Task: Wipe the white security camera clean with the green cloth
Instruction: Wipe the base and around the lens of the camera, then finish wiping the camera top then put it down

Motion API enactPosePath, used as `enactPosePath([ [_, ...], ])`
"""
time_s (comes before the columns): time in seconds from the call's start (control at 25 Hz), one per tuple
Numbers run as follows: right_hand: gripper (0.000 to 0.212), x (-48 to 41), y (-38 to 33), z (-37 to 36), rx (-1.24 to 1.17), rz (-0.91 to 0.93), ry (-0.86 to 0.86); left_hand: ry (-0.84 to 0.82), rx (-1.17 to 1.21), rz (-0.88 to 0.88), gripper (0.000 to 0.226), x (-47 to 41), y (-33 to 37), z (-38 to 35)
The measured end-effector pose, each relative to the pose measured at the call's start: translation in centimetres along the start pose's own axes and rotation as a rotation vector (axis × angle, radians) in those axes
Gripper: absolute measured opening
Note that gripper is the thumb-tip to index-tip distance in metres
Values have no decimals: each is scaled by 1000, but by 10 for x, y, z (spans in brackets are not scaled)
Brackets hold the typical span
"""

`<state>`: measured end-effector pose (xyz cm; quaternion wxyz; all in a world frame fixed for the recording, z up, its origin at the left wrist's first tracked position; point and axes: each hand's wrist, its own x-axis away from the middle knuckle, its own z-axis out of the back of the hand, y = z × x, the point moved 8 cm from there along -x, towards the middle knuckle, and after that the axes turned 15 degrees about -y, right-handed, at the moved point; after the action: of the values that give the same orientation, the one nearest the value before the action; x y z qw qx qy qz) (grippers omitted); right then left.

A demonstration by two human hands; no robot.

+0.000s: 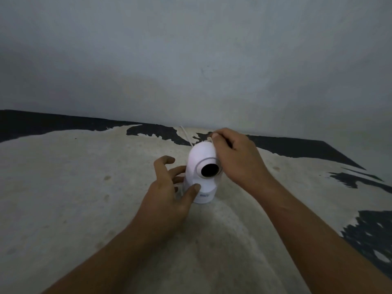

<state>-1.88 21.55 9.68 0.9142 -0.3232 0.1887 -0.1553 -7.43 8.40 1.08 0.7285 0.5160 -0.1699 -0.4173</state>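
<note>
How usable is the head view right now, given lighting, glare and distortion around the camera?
Head view: dim overall, with the security camera overexposed, its white shell blown out so surface dirt cannot be judged. Wide-angle bending curves the wall line. Left hand and right hand look soft but readable. The logo on the base is blurred. No green cloth shows.

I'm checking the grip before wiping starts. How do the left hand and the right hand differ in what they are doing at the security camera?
The left hand sits low beside the security camera, fingers spread, thumb on its base; the right hand sits high at its top. The left holds nothing; the right pinches the white cable behind the dome. Both touch the camera, and neither holds a cloth.
</note>
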Motion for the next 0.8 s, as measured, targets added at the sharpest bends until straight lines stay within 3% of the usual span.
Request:
enactPosePath([
  [0.08,21,-1,-24,-11,92,85,-91,2,5,16,73,-1,0,0],
  [0.24,18,13,-65,-56,843,334,-289,18,-2,20,75,0,2,1],
  [0.32,24,25,-63,-71,1028,438,-337,14,-36,10,79,0,4,0],
  [0.44,30,47,-49,-64,957,559,-317,7,-53,-17,76,0,3,0],
  [0.56,32,67,-31,-42,838,642,-149,10,-16,-17,71,0,3,0],
  [0.8,28,76,2,-13,556,578,85,6,-16,33,73,0,1,-1],
])
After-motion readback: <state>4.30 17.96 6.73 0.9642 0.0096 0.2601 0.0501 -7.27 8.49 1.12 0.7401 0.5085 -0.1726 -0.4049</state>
